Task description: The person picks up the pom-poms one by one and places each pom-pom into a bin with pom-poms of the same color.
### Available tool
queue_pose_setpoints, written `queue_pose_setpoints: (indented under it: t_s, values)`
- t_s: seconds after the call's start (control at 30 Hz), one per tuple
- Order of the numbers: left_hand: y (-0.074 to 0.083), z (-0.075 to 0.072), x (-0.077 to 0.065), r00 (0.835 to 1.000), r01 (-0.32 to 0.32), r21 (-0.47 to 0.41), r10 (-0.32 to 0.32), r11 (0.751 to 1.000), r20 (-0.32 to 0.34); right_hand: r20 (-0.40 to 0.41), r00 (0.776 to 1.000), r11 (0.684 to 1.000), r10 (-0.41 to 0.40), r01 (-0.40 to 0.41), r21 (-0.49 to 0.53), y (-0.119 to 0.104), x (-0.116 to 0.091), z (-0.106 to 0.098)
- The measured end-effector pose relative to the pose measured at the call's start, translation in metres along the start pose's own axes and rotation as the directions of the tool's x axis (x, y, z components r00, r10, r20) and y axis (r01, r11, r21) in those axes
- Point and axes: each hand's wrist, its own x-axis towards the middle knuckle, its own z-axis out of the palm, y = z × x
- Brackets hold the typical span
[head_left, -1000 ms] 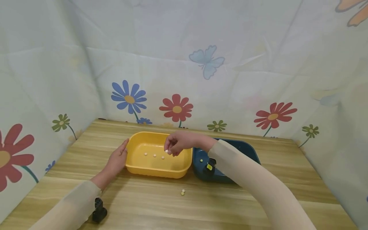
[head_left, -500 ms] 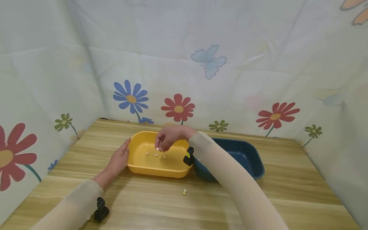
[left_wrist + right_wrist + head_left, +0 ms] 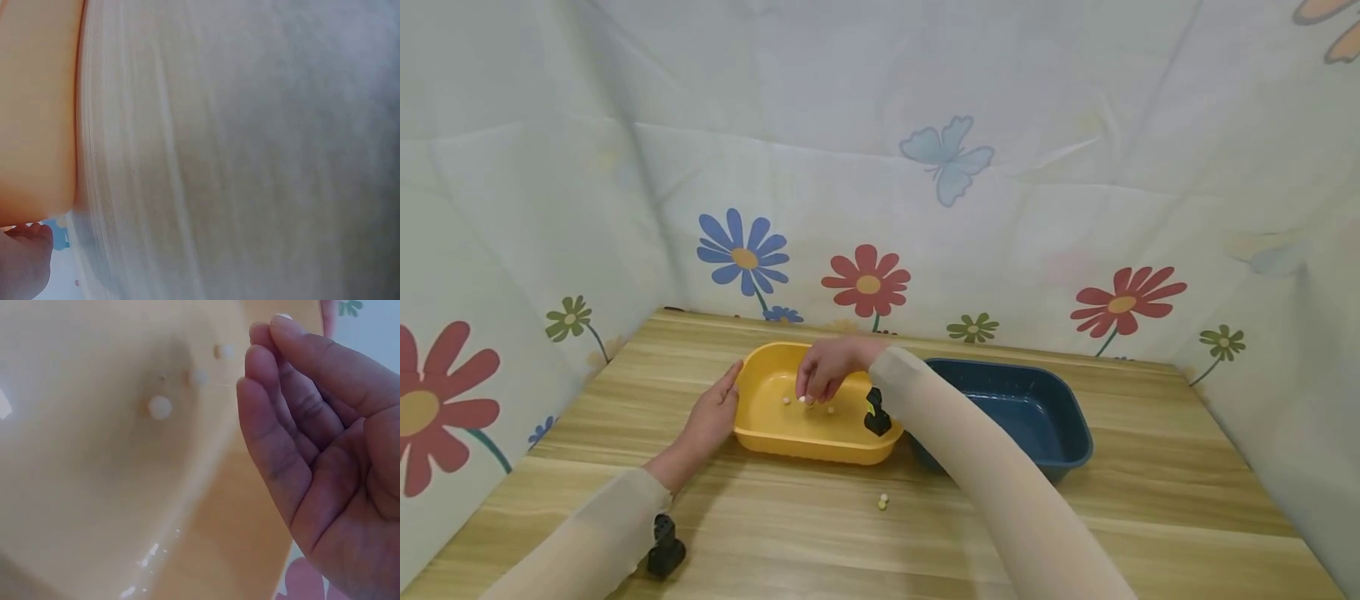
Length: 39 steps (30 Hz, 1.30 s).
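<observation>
In the head view my right hand (image 3: 822,368) is over the yellow basin (image 3: 850,450), pinching a small white ball (image 3: 802,399) between thumb and fingertips. That ball shows only as a white sliver (image 3: 283,317) in the right wrist view. Below it on the basin floor lie 3 other white balls, the nearest one (image 3: 159,407) apart from the hand. My left hand (image 3: 711,417) rests against the basin's left outer wall, fingers fairly straight and fingertips at the rim. In the left wrist view, part of that hand (image 3: 25,259) touches the basin wall (image 3: 37,112).
A dark blue basin (image 3: 1071,417) stands just right of the yellow one, partly covered by my right sleeve (image 3: 970,442). On the wooden table (image 3: 790,525) in front lie a white ball (image 3: 883,497) and a yellowish ball (image 3: 882,505). A flowered cloth (image 3: 775,167) hangs behind.
My right hand has moved left and lower over the yellow basin, still pinching the white ball. My left hand stays at the basin's left wall.
</observation>
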Motion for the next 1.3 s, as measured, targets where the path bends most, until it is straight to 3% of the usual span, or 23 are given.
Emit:
queue_pose_setpoints:
  t_s: [0.3,0.8,1.1,1.3]
  values:
    - [0.002,0.000,-0.002,1.000,0.008,-0.013,-0.008,1.000,0.006,0.052,0.997,0.998,0.063,-0.063,0.007,-0.013,0.000,0.014]
    - [0.005,-0.001,-0.005,1.000,-0.001,-0.011,0.001,1.000,0.001,0.072,0.992,0.995,0.099,-0.097,-0.035,0.003,0.023,0.019]
    - [0.003,-0.001,-0.005,1.000,0.007,-0.014,-0.007,1.000,0.003,0.070,0.994,0.990,0.089,-0.080,-0.119,-0.001,0.022,0.022]
    - [0.005,-0.001,-0.005,1.000,0.008,-0.009,-0.008,1.000,0.001,0.062,0.992,0.988,0.106,-0.098,-0.124,-0.005,0.021,0.024]
